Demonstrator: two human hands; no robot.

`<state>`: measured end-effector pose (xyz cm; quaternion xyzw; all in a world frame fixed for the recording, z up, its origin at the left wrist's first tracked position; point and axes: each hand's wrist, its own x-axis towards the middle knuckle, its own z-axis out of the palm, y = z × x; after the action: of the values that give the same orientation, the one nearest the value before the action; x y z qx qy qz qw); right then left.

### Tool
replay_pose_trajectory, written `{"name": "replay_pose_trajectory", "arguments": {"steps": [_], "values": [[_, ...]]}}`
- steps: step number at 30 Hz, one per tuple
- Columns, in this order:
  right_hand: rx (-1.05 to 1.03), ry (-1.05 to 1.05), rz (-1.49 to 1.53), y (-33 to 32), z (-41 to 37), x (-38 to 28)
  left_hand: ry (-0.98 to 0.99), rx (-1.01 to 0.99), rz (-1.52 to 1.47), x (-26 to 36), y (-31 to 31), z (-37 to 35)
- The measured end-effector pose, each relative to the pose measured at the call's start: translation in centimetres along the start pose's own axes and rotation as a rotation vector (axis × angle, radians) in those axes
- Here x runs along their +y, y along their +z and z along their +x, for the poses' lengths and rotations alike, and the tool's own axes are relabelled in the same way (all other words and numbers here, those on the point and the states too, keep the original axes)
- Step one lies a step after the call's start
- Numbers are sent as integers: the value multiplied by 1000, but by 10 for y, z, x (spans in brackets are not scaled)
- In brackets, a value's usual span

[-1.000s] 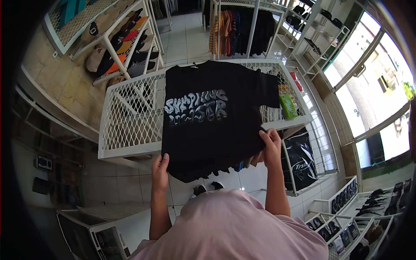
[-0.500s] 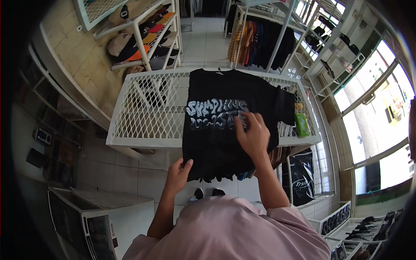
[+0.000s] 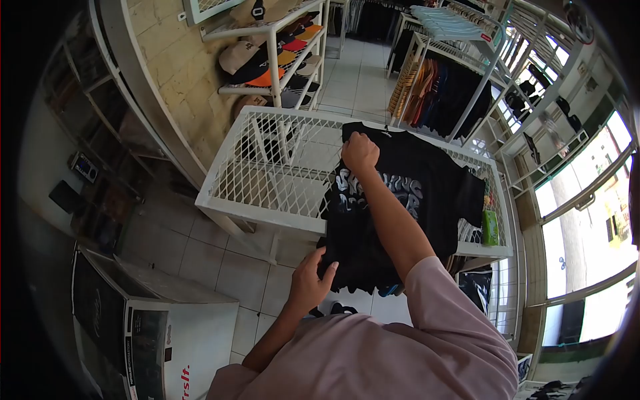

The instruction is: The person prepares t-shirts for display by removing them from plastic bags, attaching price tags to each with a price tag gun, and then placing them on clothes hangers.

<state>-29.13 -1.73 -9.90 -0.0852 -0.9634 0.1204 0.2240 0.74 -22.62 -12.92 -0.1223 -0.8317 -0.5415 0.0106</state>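
A black T-shirt [image 3: 433, 180] with pale lettering across its chest lies over the right part of a white mesh-topped table [image 3: 267, 215]. Its lower hem hangs past the table's near edge. My right hand [image 3: 361, 154] is closed on the shirt near its upper left shoulder, and the forearm crosses in front of part of the lettering. Down at the lower left corner, my left hand [image 3: 311, 281] pinches the shirt's edge between thumb and fingers. The left side of the shirt runs between both hands.
A small green pack [image 3: 490, 228] sits on the table right of the shirt. Caps fill a white shelf [image 3: 273, 67] at the back left. Behind the table stands a rack of hanging clothes [image 3: 433, 93]. A white box [image 3: 200, 340] is at the lower left.
My right hand has moved from above the lettering to the shirt's upper left shoulder and closed there. My left hand stays at the lower left edge. The view has turned left.
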Motion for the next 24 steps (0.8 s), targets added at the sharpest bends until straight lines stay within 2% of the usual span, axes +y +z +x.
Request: {"name": "replay_pose_trajectory", "arguments": {"steps": [4,7,9,11,12,15,17,19,23,24], "values": [[60,307,409,-63,2,27,-34,-118,-53,37,-2,10],[48,468,684,-73,9,129,203,-229,-74,66,16,17],[-11,560,620,-96,-6,189,398,-418,7,78,28,25],[80,621,312,-112,-33,220,572,-588,128,97,34,36],[108,607,288,-115,-42,228,558,-598,122,107,36,45],[144,528,196,-102,-61,234,590,-534,66,127,35,94],[172,424,-20,-102,-78,212,669,-385,30,132,46,142],[227,391,-58,-94,-85,210,545,-346,109,136,63,199],[246,392,-54,-93,-87,207,613,-60,421,76,129,316],[254,386,-48,-93,-87,208,609,-58,495,64,140,329]]}}
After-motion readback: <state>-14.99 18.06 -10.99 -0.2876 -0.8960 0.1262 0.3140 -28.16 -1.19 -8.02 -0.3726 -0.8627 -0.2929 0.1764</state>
